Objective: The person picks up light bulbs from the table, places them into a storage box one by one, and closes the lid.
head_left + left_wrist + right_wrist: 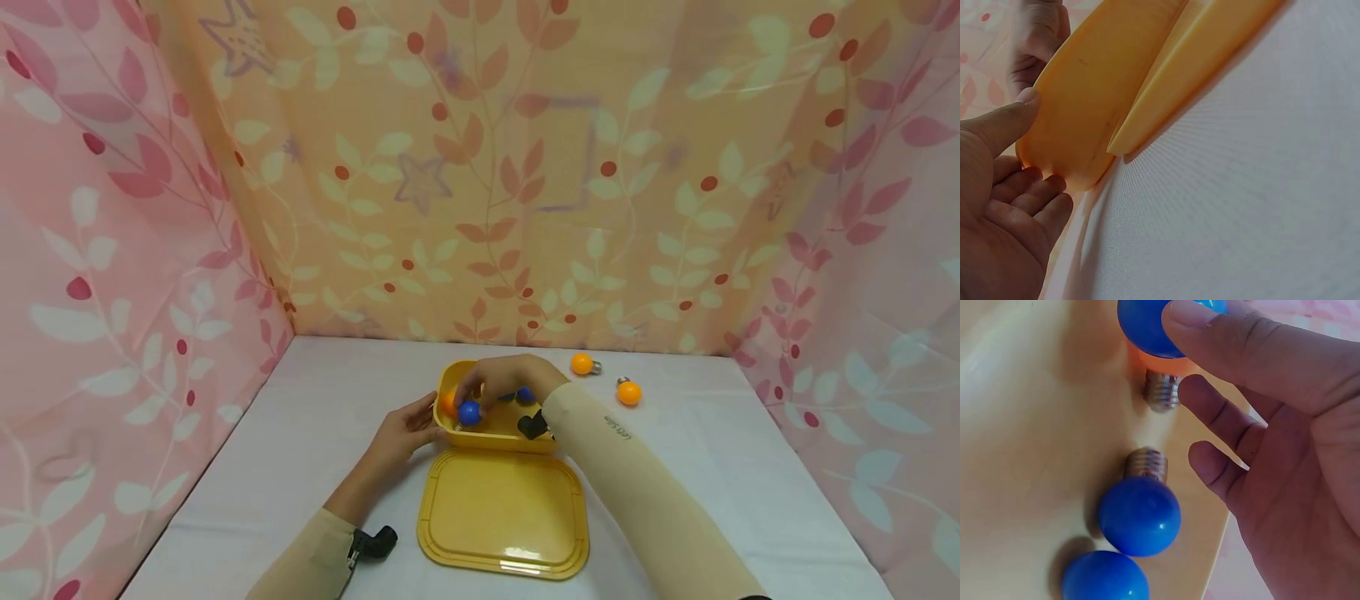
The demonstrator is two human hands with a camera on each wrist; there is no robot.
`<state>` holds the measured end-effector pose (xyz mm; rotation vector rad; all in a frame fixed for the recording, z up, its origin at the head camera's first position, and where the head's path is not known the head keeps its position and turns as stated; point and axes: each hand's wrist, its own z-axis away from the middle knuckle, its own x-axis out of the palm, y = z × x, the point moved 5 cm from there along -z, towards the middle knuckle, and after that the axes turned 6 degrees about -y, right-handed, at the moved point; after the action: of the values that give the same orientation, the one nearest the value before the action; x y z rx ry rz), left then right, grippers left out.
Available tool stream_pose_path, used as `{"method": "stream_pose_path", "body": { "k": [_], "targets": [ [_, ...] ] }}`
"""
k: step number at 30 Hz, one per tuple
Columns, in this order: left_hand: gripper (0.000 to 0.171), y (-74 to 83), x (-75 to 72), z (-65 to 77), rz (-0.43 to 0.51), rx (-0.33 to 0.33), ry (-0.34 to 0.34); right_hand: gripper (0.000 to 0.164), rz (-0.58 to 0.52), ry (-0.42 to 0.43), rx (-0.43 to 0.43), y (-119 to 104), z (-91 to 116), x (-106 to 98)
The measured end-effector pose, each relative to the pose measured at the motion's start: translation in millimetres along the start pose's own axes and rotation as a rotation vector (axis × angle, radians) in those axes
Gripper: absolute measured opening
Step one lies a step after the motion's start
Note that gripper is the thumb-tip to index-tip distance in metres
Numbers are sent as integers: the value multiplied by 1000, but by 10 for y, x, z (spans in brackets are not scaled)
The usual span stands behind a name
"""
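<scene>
Bulb point(1144, 328), blue, in right fingers point(1216, 334), hidden only from left wrist.

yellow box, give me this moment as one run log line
left hand: touches yellow box | right hand: holds blue bulb | lid: off | two orange bulbs: outside

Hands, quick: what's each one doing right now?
Left hand: closed, holding the yellow box at its side.
Right hand: closed, holding a blue bulb.

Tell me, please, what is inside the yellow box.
An orange bulb, two loose blue bulbs, and a third in the right hand; hand and sleeve hide some parts.
</scene>
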<state>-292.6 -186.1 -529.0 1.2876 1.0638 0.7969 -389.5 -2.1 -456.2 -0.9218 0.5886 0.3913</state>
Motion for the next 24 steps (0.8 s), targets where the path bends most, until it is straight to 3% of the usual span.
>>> {"method": "stream_pose_path", "body": {
  "k": [12, 18, 24],
  "targets": [
    [73, 1, -8, -30, 8, 8, 12, 43, 44, -1, 33, -58, 16, 7],
    [72, -11, -15, -40, -27, -7, 18, 43, 105, 43, -9, -96, 145, -92],
    [73, -36, 6, -16, -39, -40, 21, 42, 96, 108, -41, -90, 348, -113]
  ]
}}
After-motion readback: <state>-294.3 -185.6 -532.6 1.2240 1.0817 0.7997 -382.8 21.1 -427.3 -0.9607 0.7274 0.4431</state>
